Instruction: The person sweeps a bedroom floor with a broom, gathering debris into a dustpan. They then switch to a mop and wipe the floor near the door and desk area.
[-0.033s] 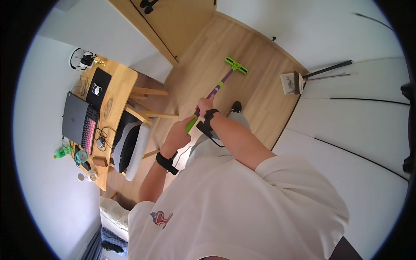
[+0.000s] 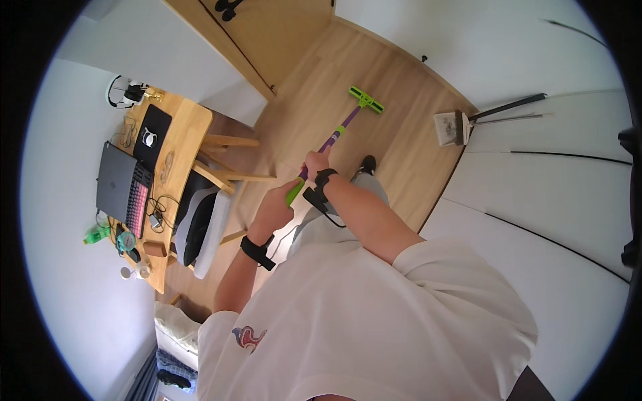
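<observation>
A mop (image 2: 332,140) with a purple and green handle slants away from me across the wood floor. Its green head (image 2: 366,99) lies on the boards, ahead and slightly right of my hands. Closed round the green grip at the near end is my left hand (image 2: 273,208). My right hand (image 2: 317,162) wraps the purple part of the handle a little farther up. Black straps circle both wrists, and a small black box with a cable hangs by the right one. The underside of the mop head is hidden.
At left stands a wooden desk (image 2: 185,123) with a laptop (image 2: 119,187), and a chair (image 2: 210,230) is beside it. A dustpan (image 2: 446,129) with a broom rests by the white cabinets (image 2: 528,187) at right. A wooden door (image 2: 284,40) is at the far end.
</observation>
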Demonstrator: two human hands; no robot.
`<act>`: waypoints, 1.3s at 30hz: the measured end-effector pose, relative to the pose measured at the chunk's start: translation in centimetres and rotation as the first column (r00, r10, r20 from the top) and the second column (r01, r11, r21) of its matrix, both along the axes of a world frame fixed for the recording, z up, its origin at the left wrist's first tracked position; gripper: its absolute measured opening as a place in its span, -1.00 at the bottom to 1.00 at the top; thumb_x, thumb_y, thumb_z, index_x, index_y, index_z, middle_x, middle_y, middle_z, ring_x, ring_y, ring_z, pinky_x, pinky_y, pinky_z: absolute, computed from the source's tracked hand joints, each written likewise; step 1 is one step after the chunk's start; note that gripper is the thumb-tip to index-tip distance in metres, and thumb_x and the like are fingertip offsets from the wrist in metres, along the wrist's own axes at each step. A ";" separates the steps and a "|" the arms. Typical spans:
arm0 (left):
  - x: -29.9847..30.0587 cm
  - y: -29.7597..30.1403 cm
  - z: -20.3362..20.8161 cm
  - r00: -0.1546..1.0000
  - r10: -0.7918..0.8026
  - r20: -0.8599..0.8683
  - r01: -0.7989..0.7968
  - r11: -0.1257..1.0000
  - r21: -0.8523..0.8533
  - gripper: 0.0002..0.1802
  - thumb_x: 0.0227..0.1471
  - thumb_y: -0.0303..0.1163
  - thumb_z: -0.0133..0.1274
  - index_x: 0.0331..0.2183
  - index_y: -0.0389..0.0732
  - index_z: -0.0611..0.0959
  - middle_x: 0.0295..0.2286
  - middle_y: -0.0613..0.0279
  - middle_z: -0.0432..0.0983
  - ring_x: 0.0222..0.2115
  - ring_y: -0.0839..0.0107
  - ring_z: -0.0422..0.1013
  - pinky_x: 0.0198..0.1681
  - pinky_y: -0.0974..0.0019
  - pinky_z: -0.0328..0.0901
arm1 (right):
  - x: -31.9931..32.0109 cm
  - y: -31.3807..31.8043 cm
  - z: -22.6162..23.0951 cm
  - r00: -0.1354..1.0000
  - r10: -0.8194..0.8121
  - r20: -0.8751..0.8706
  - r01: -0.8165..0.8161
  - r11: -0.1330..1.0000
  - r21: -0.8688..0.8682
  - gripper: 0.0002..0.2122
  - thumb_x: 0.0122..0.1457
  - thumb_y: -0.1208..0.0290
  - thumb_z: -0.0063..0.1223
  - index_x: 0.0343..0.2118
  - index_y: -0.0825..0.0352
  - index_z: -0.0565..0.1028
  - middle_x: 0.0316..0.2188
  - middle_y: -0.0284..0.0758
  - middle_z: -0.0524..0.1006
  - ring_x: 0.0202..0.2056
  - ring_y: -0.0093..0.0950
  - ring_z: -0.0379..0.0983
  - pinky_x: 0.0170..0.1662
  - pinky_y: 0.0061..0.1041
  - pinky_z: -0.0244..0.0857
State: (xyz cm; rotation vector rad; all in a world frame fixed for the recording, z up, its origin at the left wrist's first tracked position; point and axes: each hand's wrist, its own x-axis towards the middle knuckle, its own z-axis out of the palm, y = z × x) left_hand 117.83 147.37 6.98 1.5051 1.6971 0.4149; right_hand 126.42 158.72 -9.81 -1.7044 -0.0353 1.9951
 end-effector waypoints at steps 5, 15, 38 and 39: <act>1.7 2.7 0.9 0.986 0.169 -0.012 -0.169 0.979 -0.116 -0.26 -0.38 -0.70 -0.13 -0.03 -0.07 0.55 -0.35 -0.29 0.45 -0.29 -0.17 0.39 -0.22 0.12 0.30 | 0.7 1.4 0.1 0.999 -0.029 0.023 0.027 0.993 0.117 -0.17 0.05 0.58 -0.24 0.31 -0.08 -0.36 -0.60 -0.17 0.40 -0.67 -0.36 0.33 -0.56 -0.35 0.31; 1.3 8.8 0.6 0.992 0.074 -0.101 -0.089 0.984 -0.156 -0.25 -0.34 -0.67 -0.11 0.00 0.03 0.53 -0.37 -0.23 0.47 -0.33 -0.14 0.40 -0.26 0.15 0.30 | 0.6 7.2 1.8 0.992 -0.103 0.073 0.100 0.994 0.043 -0.23 0.05 0.59 -0.21 0.31 -0.14 -0.16 -0.28 -0.08 0.47 -0.60 -0.32 0.43 -0.61 -0.31 0.36; 17.4 29.8 -8.0 1.000 0.012 -0.023 -0.012 0.999 -0.038 -0.29 -0.27 -0.65 -0.07 0.05 -0.09 0.47 -0.42 -0.31 0.43 -0.36 -0.18 0.41 -0.28 0.16 0.32 | 16.8 29.0 -7.2 0.959 -0.270 0.085 0.237 0.930 0.282 -0.33 0.02 0.58 -0.08 0.25 0.22 0.02 -0.65 -0.27 0.36 -0.79 -0.40 0.30 -0.75 -0.36 0.23; 17.7 30.7 -8.3 0.999 0.001 -0.032 -0.002 1.000 -0.026 -0.29 -0.25 -0.64 -0.06 0.06 -0.07 0.46 -0.42 -0.28 0.44 -0.37 -0.11 0.43 -0.28 0.18 0.32 | 17.4 29.9 -7.3 0.960 -0.268 0.082 0.235 0.929 0.287 -0.33 0.02 0.59 -0.08 0.25 0.21 0.02 -0.64 -0.27 0.35 -0.79 -0.39 0.30 -0.75 -0.36 0.24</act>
